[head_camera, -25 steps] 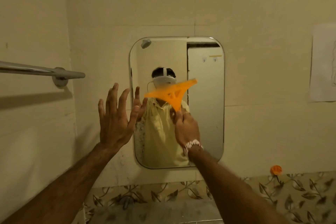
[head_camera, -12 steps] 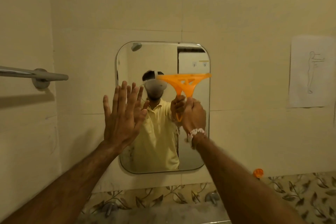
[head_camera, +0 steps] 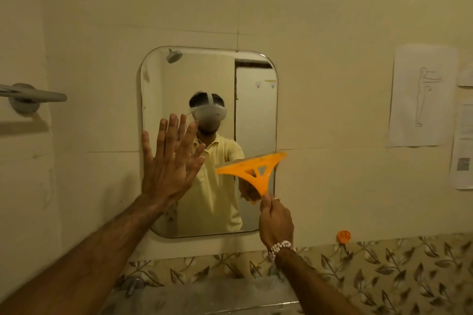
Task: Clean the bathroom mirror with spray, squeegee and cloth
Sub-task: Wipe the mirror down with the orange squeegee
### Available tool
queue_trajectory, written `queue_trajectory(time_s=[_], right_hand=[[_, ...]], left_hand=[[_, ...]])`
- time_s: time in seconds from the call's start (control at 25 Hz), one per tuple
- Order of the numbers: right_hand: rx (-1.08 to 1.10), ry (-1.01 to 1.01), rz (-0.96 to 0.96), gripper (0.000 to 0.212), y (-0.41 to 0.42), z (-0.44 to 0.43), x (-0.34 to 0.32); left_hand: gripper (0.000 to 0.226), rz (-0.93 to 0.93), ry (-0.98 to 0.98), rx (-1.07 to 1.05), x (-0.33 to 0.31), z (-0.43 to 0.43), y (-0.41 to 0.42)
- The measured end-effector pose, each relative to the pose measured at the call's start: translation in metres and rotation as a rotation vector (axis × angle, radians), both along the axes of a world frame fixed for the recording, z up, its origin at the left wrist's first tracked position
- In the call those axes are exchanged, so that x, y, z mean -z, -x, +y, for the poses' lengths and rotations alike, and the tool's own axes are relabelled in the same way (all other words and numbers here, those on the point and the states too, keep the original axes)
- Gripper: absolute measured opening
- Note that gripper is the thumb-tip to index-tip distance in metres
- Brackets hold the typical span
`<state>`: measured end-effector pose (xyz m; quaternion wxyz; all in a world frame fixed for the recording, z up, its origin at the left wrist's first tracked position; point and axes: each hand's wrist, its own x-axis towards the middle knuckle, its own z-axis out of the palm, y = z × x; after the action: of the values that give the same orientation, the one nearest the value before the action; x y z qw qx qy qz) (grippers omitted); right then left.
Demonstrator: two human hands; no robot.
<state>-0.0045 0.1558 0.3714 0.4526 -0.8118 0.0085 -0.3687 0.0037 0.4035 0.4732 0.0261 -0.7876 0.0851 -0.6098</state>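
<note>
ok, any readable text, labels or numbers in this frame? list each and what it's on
None legible.
Sheet with figure drawing: a line sketch of a standing figure, no readable words.
Printed sheets at the right edge: lines of print and a small square graphic, too small and blurred to read.
Orange squeegee, mirror, towel bar: no markings visible.

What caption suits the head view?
Right hand draws an orange squeegee across the bathroom mirror; left hand spread open.
</note>
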Motion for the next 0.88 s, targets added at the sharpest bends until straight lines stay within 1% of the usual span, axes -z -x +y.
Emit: queue_trajectory(time_s=[0.12,0.2,0.28,0.36,0.48,0.56,0.64,0.8,0.88], right_hand=[[0.013,-0.130,-0.189,0.052,-0.008,-0.004,-0.054],[0.007,-0.152,-0.184,0.052,-0.016,-0.004,-0.091],[-0.025,-0.151,-0.132,0.050,-0.020,-0.002,-0.100],[-0.036,-0.128,-0.086,0.047,-0.019,0.000,-0.074],[-0.039,-0.119,0.012,0.044,-0.009,0.001,-0.001],[-0.020,-0.102,0.093,0.047,0.000,0.001,0.046],[-0.010,-0.060,0.136,0.048,0.010,0.000,0.082],[-0.009,0.021,0.192,0.042,0.020,-0.004,0.112],[-0.001,0.034,0.245,0.044,0.027,-0.005,0.121]], left_hand=[[0.081,0.022,0.005,-0.008,0.001,0.001,-0.003],[0.081,0.036,0.014,-0.023,0.007,0.003,-0.004],[0.081,0.051,0.008,-0.032,0.018,0.005,-0.004],[0.080,0.077,0.000,-0.041,0.031,0.009,-0.003],[0.081,0.120,0.003,-0.063,0.052,0.018,-0.002],[0.081,0.145,0.005,-0.090,0.064,0.023,-0.001],[0.081,0.163,0.003,-0.098,0.075,0.026,0.000],[0.080,0.196,0.034,-0.072,0.092,0.022,0.002],[0.078,0.220,0.066,-0.048,0.100,0.017,0.006]])
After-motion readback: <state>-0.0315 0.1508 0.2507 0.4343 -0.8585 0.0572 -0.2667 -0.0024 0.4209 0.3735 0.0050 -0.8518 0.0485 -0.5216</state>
